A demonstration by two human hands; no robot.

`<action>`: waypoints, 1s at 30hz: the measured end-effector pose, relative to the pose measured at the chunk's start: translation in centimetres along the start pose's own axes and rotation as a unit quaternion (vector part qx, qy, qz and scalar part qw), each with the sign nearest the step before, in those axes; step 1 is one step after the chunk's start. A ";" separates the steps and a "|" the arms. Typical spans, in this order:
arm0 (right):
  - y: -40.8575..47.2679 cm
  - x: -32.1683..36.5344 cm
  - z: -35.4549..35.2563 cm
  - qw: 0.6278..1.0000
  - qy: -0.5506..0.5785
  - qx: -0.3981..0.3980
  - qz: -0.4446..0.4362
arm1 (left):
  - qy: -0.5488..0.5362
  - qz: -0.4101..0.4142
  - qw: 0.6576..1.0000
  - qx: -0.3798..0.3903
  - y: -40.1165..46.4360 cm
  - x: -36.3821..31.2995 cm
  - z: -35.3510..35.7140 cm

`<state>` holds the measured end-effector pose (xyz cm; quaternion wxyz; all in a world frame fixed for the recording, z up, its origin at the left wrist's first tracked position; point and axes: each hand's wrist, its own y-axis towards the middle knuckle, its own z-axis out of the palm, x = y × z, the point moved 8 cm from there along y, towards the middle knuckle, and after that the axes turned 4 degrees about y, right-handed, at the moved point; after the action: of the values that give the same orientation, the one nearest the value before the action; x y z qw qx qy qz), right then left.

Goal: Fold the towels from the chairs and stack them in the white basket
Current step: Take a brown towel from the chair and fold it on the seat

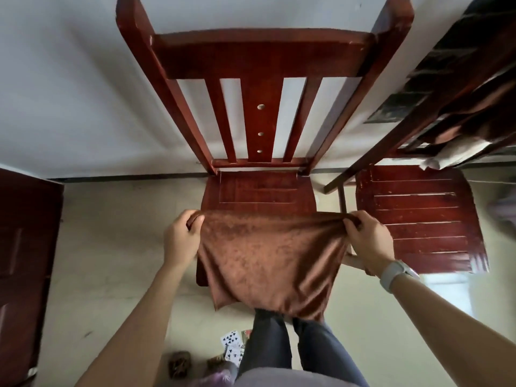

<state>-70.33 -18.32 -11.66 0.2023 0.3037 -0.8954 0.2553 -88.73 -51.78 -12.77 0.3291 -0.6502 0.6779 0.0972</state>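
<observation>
A brown towel [268, 258] hangs stretched between my two hands, in front of the seat of a red-brown wooden chair [259, 188]. My left hand [181, 238] pinches its upper left corner. My right hand [368, 238], with a white watch on the wrist, pinches the upper right corner. The towel's lower edge dangles over my legs. More towels [472, 118], brown and pale, are draped over the back of a second chair [418, 219] on the right. No white basket is in view.
A dark wooden cabinet [25, 263] stands at the left. Playing cards [233, 346] and small brown items [180, 363] lie on the pale floor by my feet. A white wall is behind the chairs.
</observation>
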 end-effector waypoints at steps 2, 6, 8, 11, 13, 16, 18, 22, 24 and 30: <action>2.9 0.4 2.2 1.000 0.014 -0.004 0.006 | 0.010 -0.001 1.000 -0.018 3.5 0.6 1.3; 9.8 0.2 7.2 0.995 0.083 0.010 0.052 | -0.003 -0.027 0.999 -0.020 10.4 2.3 5.0; 12.1 -0.4 9.3 0.989 0.114 0.005 0.090 | -0.041 -0.064 0.997 -0.005 12.7 3.5 7.3; 12.4 -1.5 12.4 0.992 0.085 0.023 0.091 | -0.027 -0.078 0.996 0.015 12.8 5.5 10.6; 10.7 -3.7 14.7 0.989 0.080 0.048 0.112 | -0.008 -0.096 0.995 0.040 11.1 7.9 12.8; 7.2 -8.8 17.9 0.979 0.056 0.086 0.178 | 0.019 -0.140 0.987 0.075 7.5 12.4 15.6; 4.7 -12.0 19.5 0.968 0.024 0.119 0.220 | 0.038 -0.196 0.977 0.081 5.0 15.3 16.6; -0.2 -16.3 21.5 0.949 0.003 0.148 0.279 | 0.069 -0.278 0.955 0.071 1.0 19.1 17.3; -2.1 -17.6 22.4 0.941 0.012 0.156 0.299 | 0.064 -0.274 0.958 0.054 0.0 19.5 17.4; -3.6 -18.7 24.0 0.944 0.014 0.134 0.302 | 0.067 -0.296 0.952 0.030 -1.6 20.2 17.5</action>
<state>-59.25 -26.48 -39.08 0.0852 0.0403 -0.8996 0.4263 -80.39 -58.70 -37.22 0.3159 -0.8165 0.4783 -0.0685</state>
